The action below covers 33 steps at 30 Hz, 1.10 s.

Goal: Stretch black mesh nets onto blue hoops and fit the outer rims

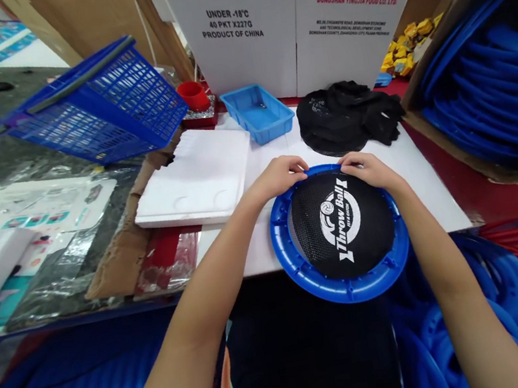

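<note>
A blue plastic ring (352,291) leans over the near edge of the white work surface, its near side above my lap. A round black mesh (312,238) printed "Throw Ball" in white lies inside it, with a grey strip showing at its left. My left hand (284,175) pinches the far rim, fingers curled where mesh and ring meet. Just to the right, my right hand (367,170) grips the same far rim, thumb and fingers at the mesh edge. A pile of black mesh pieces (345,118) lies beyond my right hand.
A light blue tray (259,115) and white foam slabs (196,171) sit behind and left. Further left a blue basket (103,113) is tilted. A carton of blue rings (491,78) stands right; more blue rings (490,288) lie below the table. Tall white boxes (255,44) form the back.
</note>
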### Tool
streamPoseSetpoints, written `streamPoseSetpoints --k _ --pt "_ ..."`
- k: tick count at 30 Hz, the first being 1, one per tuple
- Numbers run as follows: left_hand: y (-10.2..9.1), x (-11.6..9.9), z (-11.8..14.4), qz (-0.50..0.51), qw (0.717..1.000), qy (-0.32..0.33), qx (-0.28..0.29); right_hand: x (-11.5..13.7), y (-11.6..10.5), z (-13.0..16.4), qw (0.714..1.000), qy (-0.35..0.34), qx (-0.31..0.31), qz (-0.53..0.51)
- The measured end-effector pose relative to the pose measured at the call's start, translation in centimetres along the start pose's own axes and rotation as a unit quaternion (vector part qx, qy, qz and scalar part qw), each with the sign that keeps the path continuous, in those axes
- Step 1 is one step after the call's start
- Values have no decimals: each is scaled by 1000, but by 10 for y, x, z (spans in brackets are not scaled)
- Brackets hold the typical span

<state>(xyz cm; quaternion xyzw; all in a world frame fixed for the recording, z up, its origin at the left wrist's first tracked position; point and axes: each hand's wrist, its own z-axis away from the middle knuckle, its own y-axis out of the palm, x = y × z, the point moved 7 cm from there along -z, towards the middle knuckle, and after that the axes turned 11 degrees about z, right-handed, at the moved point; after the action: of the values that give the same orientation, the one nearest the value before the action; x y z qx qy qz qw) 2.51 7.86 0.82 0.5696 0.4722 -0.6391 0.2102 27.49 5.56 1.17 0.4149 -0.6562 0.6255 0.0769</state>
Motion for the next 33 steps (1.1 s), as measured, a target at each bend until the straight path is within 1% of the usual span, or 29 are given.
streamPoseSetpoints --k 3,6,12,14,17,18,20,23,26,33 --pt "-2 -2 3 -45 999 -1 15 -2 3 -5 1000 2 4 10" --pt "-3 -5 5 -77 997 3 29 -4 5 -9 1000 17 25 7" --pt "0 -5 4 -91 994 -13 55 -8 7 -18 996 65 67 -3" --pt "1 -8 6 -104 992 -13 66 -10 7 -23 992 82 95 -7" --pt "3 -18 11 -145 985 25 88 -12 10 -27 984 104 145 -18" --pt "4 -22 12 -158 982 43 95 -12 10 -27 982 108 152 -25" --pt "3 -26 14 -168 979 61 96 -11 9 -26 982 108 146 -44" --pt "-1 -21 12 -152 985 29 77 -8 9 -20 987 96 115 -63" --pt "-1 -15 10 -142 987 8 80 -6 11 -16 990 85 94 -57" --pt "2 -20 13 -171 979 41 99 -2 18 -20 994 73 78 12"
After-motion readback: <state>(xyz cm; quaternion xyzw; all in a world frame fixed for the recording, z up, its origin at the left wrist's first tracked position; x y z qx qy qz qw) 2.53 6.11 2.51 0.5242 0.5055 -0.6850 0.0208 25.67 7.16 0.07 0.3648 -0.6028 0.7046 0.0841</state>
